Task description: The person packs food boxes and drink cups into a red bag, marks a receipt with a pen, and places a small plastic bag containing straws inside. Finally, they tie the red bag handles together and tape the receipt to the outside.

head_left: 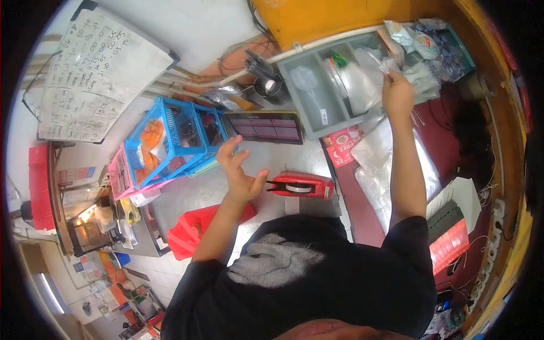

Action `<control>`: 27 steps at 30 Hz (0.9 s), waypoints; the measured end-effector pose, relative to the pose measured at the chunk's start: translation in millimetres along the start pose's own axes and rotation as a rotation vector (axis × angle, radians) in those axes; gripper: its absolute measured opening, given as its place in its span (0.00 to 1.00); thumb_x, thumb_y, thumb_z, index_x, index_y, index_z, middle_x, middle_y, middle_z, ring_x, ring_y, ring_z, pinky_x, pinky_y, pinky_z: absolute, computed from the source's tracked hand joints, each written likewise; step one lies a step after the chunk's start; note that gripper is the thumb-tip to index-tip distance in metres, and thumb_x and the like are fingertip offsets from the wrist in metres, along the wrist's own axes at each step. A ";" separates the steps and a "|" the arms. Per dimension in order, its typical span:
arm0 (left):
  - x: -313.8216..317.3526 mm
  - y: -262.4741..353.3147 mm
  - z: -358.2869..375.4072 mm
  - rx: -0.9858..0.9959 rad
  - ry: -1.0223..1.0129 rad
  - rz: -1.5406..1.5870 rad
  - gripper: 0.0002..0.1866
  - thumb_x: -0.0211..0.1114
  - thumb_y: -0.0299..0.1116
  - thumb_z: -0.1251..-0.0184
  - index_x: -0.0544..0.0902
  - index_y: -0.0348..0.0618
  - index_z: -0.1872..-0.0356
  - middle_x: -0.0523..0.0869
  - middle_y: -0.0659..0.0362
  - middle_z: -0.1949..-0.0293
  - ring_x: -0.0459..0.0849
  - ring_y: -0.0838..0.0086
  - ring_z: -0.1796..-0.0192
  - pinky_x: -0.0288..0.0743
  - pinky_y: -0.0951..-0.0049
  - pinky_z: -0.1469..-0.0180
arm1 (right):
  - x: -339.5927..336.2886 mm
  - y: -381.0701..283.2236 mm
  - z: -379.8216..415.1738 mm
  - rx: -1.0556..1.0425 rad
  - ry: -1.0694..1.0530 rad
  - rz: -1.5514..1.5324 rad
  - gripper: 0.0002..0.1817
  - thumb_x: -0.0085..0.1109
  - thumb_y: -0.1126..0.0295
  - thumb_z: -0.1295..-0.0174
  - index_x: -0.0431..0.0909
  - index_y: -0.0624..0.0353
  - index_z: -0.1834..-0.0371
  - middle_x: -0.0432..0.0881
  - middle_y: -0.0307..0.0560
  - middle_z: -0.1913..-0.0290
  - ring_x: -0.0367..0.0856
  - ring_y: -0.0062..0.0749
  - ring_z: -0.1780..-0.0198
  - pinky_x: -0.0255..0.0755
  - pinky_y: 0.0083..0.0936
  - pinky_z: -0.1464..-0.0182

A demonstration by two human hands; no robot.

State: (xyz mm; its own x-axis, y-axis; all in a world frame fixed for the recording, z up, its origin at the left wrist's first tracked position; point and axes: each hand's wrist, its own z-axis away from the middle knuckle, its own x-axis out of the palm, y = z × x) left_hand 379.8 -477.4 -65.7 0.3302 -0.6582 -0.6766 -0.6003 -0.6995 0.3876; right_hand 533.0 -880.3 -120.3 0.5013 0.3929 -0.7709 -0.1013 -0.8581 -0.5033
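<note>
My left hand (241,173) is raised over the metal table with its fingers apart and nothing in it. Just right of it lies a red tape dispenser (303,186) with a roll of tape. My right hand (398,93) is closed on a clear plastic bag (386,65) at the right end of a grey divided tray (306,131). White and clear bags (354,82) stand in the tray's middle compartment. A tablet (266,126) with a dark screen leans between the tray and a blue basket (170,150).
A black pen holder (272,89) stands behind the tablet. Clear plastic sheets (391,170) lie under my right forearm. A red bag (190,229) is near my left elbow. At the upper left hangs a whiteboard (93,79); a crate of packets (447,51) is at the upper right.
</note>
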 end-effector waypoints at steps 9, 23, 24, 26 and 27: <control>-7.2 74.1 -49.9 -0.131 -0.265 0.512 0.22 0.71 0.35 0.35 0.75 0.39 0.44 0.76 0.46 0.41 0.76 0.56 0.40 0.69 0.59 0.38 | -91.4 -138.1 57.7 -0.208 0.134 -0.775 0.11 0.69 0.74 0.38 0.82 0.60 0.54 0.85 0.46 0.65 0.80 0.27 0.71 0.73 0.23 0.65; -71.2 20.4 -8.5 -0.886 0.453 0.816 0.09 0.61 0.24 0.28 0.83 0.35 0.51 0.88 0.58 0.54 0.85 0.75 0.53 0.77 0.73 0.46 | -96.7 -223.2 133.7 0.206 -1.009 -1.870 0.25 0.59 0.79 0.40 0.70 0.57 0.37 0.74 0.37 0.49 0.74 0.19 0.62 0.70 0.24 0.60; -76.1 23.8 1.0 -0.853 0.369 0.660 0.10 0.61 0.24 0.28 0.82 0.35 0.49 0.88 0.58 0.54 0.85 0.75 0.52 0.76 0.73 0.44 | -87.7 -227.8 133.9 0.325 -1.059 -1.992 0.26 0.56 0.81 0.40 0.70 0.56 0.36 0.74 0.38 0.51 0.71 0.19 0.62 0.68 0.24 0.60; -78.5 35.4 16.6 -0.757 0.212 0.476 0.11 0.62 0.24 0.28 0.81 0.36 0.47 0.87 0.58 0.53 0.85 0.74 0.51 0.76 0.72 0.43 | -57.6 -239.8 144.6 0.444 -1.125 -2.153 0.21 0.50 0.80 0.38 0.73 0.59 0.40 0.74 0.41 0.53 0.71 0.20 0.62 0.68 0.24 0.59; -76.5 45.0 19.2 -0.692 0.144 0.443 0.13 0.62 0.25 0.28 0.81 0.36 0.46 0.87 0.58 0.53 0.85 0.73 0.51 0.76 0.71 0.43 | -43.5 -253.9 157.2 0.412 -1.029 -2.013 0.21 0.50 0.80 0.38 0.73 0.59 0.41 0.75 0.41 0.53 0.72 0.22 0.61 0.69 0.24 0.58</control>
State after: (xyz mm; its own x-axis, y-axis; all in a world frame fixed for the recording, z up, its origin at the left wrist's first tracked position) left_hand 313.6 -453.2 -8.5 0.2871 -0.9088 -0.3027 -0.1291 -0.3498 0.9279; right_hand 401.8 -627.6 -20.4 -0.2894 0.4605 0.8392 -0.3816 0.7485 -0.5423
